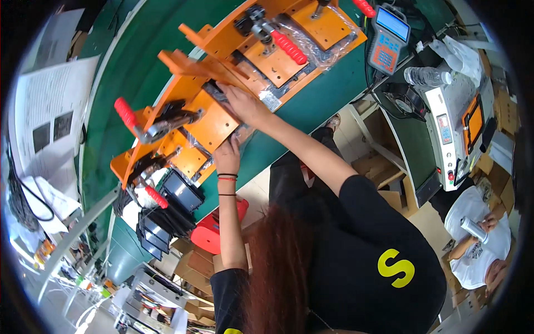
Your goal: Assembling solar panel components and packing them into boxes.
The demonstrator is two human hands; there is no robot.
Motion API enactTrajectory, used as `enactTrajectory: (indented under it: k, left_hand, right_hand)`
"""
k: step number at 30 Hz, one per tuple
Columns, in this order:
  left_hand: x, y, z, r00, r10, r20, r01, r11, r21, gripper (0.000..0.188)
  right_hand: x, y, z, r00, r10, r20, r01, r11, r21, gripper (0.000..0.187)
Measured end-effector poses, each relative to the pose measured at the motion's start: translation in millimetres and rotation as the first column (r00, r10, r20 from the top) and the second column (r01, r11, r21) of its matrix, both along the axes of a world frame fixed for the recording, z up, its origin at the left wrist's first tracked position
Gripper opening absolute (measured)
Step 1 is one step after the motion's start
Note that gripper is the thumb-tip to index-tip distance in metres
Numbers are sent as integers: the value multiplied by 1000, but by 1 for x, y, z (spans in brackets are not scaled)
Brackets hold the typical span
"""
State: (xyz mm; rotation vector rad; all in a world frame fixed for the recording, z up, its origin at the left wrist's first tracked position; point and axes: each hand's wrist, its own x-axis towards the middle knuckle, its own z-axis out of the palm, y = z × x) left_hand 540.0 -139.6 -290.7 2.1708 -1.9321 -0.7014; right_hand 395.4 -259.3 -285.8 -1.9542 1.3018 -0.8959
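Observation:
An orange clamping fixture (245, 72) runs diagonally across the bench, with several square plates and red-handled toggle clamps. At a middle plate (211, 119), my right hand (243, 104) curls its fingers over a black flat part (212, 89) along the plate's right edge. My left hand (227, 157) is at that plate's near corner, fingers closed at the dark edge there; the fingertips are partly hidden. Beside this plate stands a toggle clamp with a red handle (126, 113), swung away from it. Another red clamp handle (289, 48) lies over the neighbouring plate, where clear film wraps the parts.
A handheld tester (387, 42) with a lit screen lies at the bench's right, near a plastic bottle (427, 76) and a white instrument box (442, 133). Black-framed panels (181, 192) are stacked at the near left, above a red stool (207, 236). Another person (478, 239) sits at lower right.

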Motion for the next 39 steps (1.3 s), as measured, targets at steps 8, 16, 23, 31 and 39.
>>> enactTrajectory:
  k: [8,16,23,31,39]
  left_hand:
    - [74,-50,-12,897,-441,4,436,887,154,49]
    - [79,-65,9,763,-588,267,610,792,1,48]
    - [70,-22,57,681,-423,598,390,900,193,52]
    - [19,99,131,998,9,-57,-24,963,-269,42]
    - [9,178,107,838,394,-377,-487,852,-192,37]
  right_hand:
    - [-47,31,-15,912,275,-305,-353,904,-241,35]
    - [-64,51,16,960,224,-170,-255,947,-195,28]
    - [-12,-13,152,831,259,493,-145,955,-257,36]
    - [41,-37,281,409,413,814,-786,613,84,69]
    - [64,18,252,986,45,-159,-107,907,-406,63]
